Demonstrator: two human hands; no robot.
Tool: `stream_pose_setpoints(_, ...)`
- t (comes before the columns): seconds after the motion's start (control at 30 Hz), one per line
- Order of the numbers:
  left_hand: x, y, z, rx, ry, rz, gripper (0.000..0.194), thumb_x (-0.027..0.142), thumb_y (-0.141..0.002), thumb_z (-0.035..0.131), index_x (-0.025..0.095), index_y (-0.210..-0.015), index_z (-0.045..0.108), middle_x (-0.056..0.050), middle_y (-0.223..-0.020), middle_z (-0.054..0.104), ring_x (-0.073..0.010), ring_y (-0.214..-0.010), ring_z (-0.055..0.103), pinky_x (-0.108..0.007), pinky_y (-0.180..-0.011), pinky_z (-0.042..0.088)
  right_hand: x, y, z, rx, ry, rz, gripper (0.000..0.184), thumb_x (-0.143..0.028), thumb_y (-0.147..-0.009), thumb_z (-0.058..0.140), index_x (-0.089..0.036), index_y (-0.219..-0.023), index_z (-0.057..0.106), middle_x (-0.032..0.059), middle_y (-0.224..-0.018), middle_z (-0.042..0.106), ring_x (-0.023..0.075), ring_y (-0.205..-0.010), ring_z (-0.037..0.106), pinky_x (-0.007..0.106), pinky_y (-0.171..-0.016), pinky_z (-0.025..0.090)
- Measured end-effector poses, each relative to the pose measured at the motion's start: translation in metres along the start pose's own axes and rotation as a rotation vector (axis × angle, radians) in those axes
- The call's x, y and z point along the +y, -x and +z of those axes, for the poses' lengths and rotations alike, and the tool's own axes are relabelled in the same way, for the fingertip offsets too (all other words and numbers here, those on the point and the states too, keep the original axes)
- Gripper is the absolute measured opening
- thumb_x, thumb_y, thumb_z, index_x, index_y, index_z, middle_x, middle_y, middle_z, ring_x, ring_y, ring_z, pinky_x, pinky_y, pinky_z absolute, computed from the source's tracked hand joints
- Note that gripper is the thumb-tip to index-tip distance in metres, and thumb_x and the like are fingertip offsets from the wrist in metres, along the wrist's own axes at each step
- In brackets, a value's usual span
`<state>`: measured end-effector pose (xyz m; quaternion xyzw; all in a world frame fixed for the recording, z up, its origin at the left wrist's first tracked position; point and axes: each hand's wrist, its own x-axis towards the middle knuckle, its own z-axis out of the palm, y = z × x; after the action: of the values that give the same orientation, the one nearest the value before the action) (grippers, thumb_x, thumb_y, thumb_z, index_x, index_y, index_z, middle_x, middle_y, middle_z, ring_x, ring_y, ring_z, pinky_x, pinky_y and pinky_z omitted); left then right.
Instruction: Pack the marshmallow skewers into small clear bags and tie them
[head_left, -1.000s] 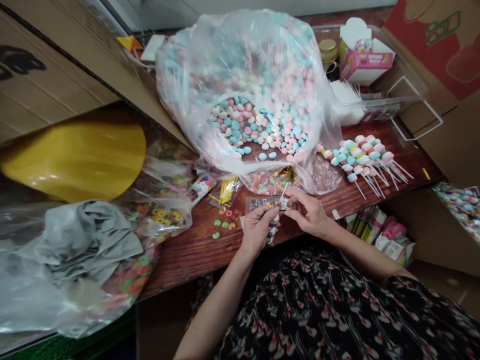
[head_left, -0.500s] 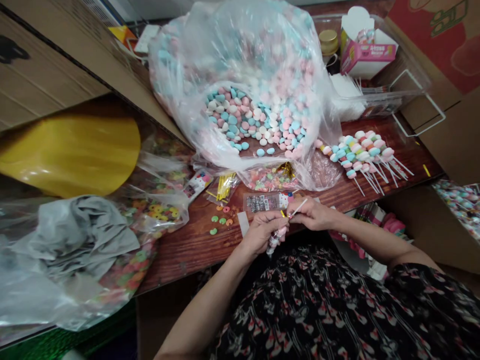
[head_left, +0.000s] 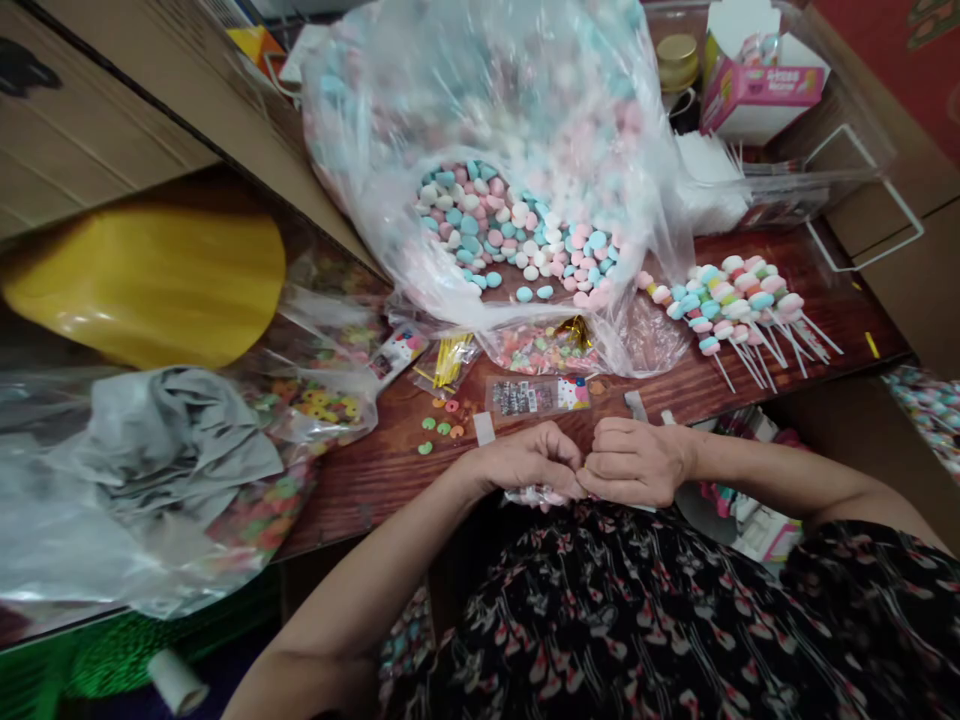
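Note:
My left hand (head_left: pixel 529 462) and my right hand (head_left: pixel 634 462) are closed together over a cellophane-wrapped candy stick (head_left: pixel 536 495), and only a bit of its clear wrap shows below my fingers. The stick itself is hidden. Just beyond my hands lie a flat clear packet of printed labels (head_left: pixel 536 396) and a small bag of gold twist ties (head_left: pixel 448 362). Several small candy rings (head_left: pixel 439 430) are scattered on the wooden table (head_left: pixel 390 480). Further back, a large clear bag of pastel pink, blue and white candies (head_left: pixel 510 230) slumps open.
Several finished candy sticks (head_left: pixel 731 305) lie at the right of the table. A bag of colourful candy rings (head_left: pixel 319 405) and a grey plastic bag (head_left: pixel 169 440) fill the left. Cardboard boxes (head_left: pixel 90 120) border the table. A pink box (head_left: pixel 761 90) stands at the back.
My hands have come together and closed over the wrapped stick, hiding the white stick seen earlier. My right forearm has lowered, and the whole view has shifted slightly.

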<state>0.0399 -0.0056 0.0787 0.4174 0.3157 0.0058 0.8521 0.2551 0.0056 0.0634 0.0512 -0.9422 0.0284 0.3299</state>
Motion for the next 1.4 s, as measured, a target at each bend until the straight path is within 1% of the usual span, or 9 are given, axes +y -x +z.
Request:
stream_pose_setpoints(0.37, 0.041, 0.012, -0.023, 0.134, -0.457, 0.079, 0.017, 0.026, -0.056, 0.085, 0.018, -0.059, 0.069, 0.003, -0.051, 0.055, -0.0098, -0.048, 0.045, -0.02, -0.045, 0.03, -0.005, -0.014, -0.001, -0.224, 0.122, 0.205, 0.016, -0.017, -0.094, 0.046, -0.018, -0.081, 0.055, 0.0014, -0.075, 0.055, 0.0153, -0.07, 0.047, 0.033, -0.067, 0.031)
stream_pose_setpoints(0.53, 0.078, 0.052, 0.02, 0.566, -0.529, 0.407, 0.016, 0.029, -0.06, 0.084, 0.022, -0.063, 0.069, -0.003, -0.066, 0.061, -0.0191, -0.068, 0.058, -0.024, -0.061, 0.042, 0.008, -0.017, 0.008, -0.303, 0.109, 0.476, 0.01, -0.017, -0.089, 0.046, -0.017, -0.084, 0.055, 0.0047, -0.074, 0.057, 0.0165, -0.068, 0.045, 0.032, -0.066, 0.032)
stream_pose_setpoints(0.7, 0.041, 0.035, 0.058, 0.363, -0.801, 0.486, 0.019, 0.042, -0.073, 0.074, 0.024, -0.076, 0.07, -0.007, -0.082, 0.068, -0.0234, -0.079, 0.061, -0.034, -0.079, 0.048, 0.02, -0.035, -0.007, 0.074, -0.192, 0.839, 0.016, -0.019, -0.09, 0.041, -0.019, -0.076, 0.048, 0.0005, -0.069, 0.051, 0.013, -0.064, 0.042, 0.027, -0.061, 0.033)
stream_pose_setpoints(0.8, 0.021, 0.011, 0.025, 0.704, -0.518, 0.557, 0.02, 0.041, -0.073, 0.073, 0.021, -0.075, 0.072, -0.007, -0.08, 0.069, -0.0222, -0.077, 0.061, -0.035, -0.08, 0.05, 0.011, -0.048, -0.013, 0.254, -0.49, 0.938, 0.016, -0.016, -0.09, 0.043, -0.019, -0.074, 0.046, -0.0027, -0.068, 0.048, 0.0099, -0.062, 0.043, 0.023, -0.06, 0.036)
stream_pose_setpoints(0.87, 0.02, 0.005, 0.0, 0.972, -0.264, 0.741, 0.023, 0.043, -0.079, 0.067, 0.021, -0.084, 0.073, -0.006, -0.094, 0.07, -0.0227, -0.092, 0.063, -0.035, -0.087, 0.049, 0.005, -0.049, -0.009, 0.209, -0.607, 0.932, 0.016, -0.015, -0.088, 0.046, -0.019, -0.072, 0.046, -0.0044, -0.065, 0.047, 0.0086, -0.059, 0.042, 0.021, -0.058, 0.036)
stream_pose_setpoints(0.97, 0.023, 0.009, -0.014, 1.117, -0.118, 0.92, 0.034, 0.042, -0.076, 0.074, 0.025, -0.105, 0.071, -0.006, -0.121, 0.064, -0.0234, -0.117, 0.057, -0.032, -0.095, 0.048, 0.006, -0.041, 0.005, 0.111, -0.387, 0.844, 0.019, -0.014, -0.089, 0.045, -0.018, -0.071, 0.048, -0.0028, -0.062, 0.049, 0.0104, -0.058, 0.042, 0.024, -0.058, 0.035)
stream_pose_setpoints(1.2, 0.003, 0.008, 0.009, 0.683, 0.32, 0.743, 0.062, 0.066, -0.074, 0.066, 0.019, -0.116, 0.068, -0.013, -0.122, 0.065, -0.028, -0.116, 0.058, -0.04, -0.095, 0.049, 0.021, -0.03, 0.034, 0.032, 0.343, 0.458, 0.022, -0.015, -0.091, 0.042, -0.018, -0.076, 0.058, 0.0065, -0.075, 0.058, 0.0182, -0.073, 0.048, 0.034, -0.068, 0.035)
stream_pose_setpoints(1.3, 0.006, 0.014, 0.006, 0.777, 0.297, 0.84, 0.063, 0.046, -0.067, 0.081, 0.026, -0.124, 0.063, -0.008, -0.12, 0.067, -0.0226, -0.111, 0.061, -0.034, -0.094, 0.048, 0.017, -0.028, 0.047, -0.016, 0.356, 0.35, 0.024, -0.016, -0.091, 0.043, -0.017, -0.073, 0.058, 0.0046, -0.071, 0.057, 0.0166, -0.067, 0.045, 0.033, -0.063, 0.03)
stream_pose_setpoints(1.4, 0.014, 0.027, -0.001, 0.818, 0.268, 0.843, 0.065, 0.057, -0.073, 0.072, 0.029, -0.129, 0.058, -0.005, -0.094, 0.072, -0.0189, -0.085, 0.066, -0.031, -0.078, 0.052, 0.018, -0.024, 0.055, 0.025, 0.345, 0.397, 0.025, -0.016, -0.091, 0.042, -0.017, -0.071, 0.057, 0.0048, -0.069, 0.056, 0.0167, -0.066, 0.044, 0.033, -0.061, 0.028)
